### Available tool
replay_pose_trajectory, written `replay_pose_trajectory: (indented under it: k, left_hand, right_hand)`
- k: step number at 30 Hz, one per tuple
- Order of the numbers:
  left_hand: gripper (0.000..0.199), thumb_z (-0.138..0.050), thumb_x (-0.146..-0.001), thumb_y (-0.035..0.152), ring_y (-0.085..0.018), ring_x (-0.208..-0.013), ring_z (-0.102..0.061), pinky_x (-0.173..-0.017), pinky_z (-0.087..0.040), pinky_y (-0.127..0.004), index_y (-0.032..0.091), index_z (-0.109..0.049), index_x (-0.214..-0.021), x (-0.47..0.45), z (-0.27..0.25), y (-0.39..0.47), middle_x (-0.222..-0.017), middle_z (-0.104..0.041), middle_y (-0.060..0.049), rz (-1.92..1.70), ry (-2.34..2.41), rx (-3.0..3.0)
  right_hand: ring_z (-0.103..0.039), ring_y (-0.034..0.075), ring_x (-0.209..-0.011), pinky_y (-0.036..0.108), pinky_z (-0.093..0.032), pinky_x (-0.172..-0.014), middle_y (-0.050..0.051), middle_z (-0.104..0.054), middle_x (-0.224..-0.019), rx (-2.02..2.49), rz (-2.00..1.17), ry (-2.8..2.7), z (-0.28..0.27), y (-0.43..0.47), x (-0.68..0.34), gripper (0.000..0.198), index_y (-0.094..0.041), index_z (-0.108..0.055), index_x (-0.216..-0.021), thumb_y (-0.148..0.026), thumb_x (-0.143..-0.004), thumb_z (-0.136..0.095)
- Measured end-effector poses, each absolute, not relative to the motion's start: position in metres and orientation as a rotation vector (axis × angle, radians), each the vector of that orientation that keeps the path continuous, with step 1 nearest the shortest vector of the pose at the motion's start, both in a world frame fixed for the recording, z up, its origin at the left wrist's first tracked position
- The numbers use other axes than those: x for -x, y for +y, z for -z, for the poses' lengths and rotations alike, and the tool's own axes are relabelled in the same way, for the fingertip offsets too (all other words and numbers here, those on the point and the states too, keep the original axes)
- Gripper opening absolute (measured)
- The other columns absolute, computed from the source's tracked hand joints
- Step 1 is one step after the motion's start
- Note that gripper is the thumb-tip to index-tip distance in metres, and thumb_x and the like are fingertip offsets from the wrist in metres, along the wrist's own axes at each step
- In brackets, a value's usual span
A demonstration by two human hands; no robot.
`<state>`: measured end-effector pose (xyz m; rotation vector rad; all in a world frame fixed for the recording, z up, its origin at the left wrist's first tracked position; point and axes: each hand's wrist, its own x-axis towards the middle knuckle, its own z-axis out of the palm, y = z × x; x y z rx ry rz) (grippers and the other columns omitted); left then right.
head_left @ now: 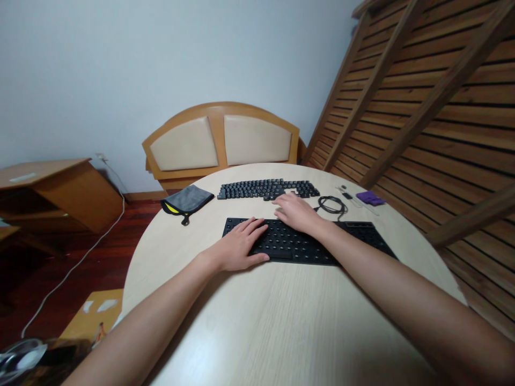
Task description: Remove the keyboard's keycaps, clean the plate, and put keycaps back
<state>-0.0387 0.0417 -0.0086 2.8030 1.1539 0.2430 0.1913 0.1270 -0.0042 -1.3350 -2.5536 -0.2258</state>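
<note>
Resting spread wide, one left hand (237,249) contacts one keyboard (281,241) on one table (249,321); one right hand (296,213), grip not determinable, spans its rear edge near numerous keycaps (249,189). Outward: one cable (344,207), one grey cloth (189,198), one purple cloth (370,198).

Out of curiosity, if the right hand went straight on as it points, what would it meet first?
Probably the black keycaps beyond the keyboard; depth is unclear, so the right hand might pass above them.
</note>
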Motion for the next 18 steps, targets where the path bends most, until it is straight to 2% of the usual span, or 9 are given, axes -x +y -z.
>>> replay_pose_trajectory:
  k: [5, 15, 18]
  left_hand:
    - [0.083, -0.044, -0.093, 0.069, -0.032, -0.152, -0.019, -0.123, -0.021, -0.048, 0.013, -0.032, -0.153, 0.040, 0.016, 0.043, -0.163, -0.027, -0.015, -0.190, 1.169, -2.789]
    - [0.084, -0.045, -0.093, 0.070, -0.032, -0.152, -0.018, -0.123, -0.020, -0.048, 0.013, -0.033, -0.153, 0.038, 0.012, 0.042, -0.163, -0.026, -0.015, -0.188, 1.180, -2.757]
    - [0.084, -0.046, -0.092, 0.069, -0.033, -0.152, -0.019, -0.123, -0.020, -0.049, 0.012, -0.033, -0.153, 0.038, 0.012, 0.042, -0.163, -0.026, -0.016, -0.191, 1.183, -2.748]
  right_hand:
    - [-0.049, 0.032, -0.119, 0.043, -0.044, -0.095, 0.015, -0.062, -0.131, 1.426, 0.319, -2.546, 0.009, 0.159, -0.176, 0.037, -0.015, -0.066, -0.125, -0.024, -0.089, -0.063]
    - [-0.046, 0.032, -0.119, 0.040, -0.041, -0.092, 0.015, -0.066, -0.124, 1.418, 0.417, -2.597, 0.011, 0.171, -0.149, 0.024, -0.014, -0.072, -0.110, -0.020, -0.094, -0.055]
    - [-0.046, 0.031, -0.119, 0.040, -0.041, -0.092, 0.015, -0.068, -0.123, 1.412, 0.431, -2.600, 0.011, 0.170, -0.144, 0.026, -0.014, -0.071, -0.113, -0.018, -0.096, -0.052]
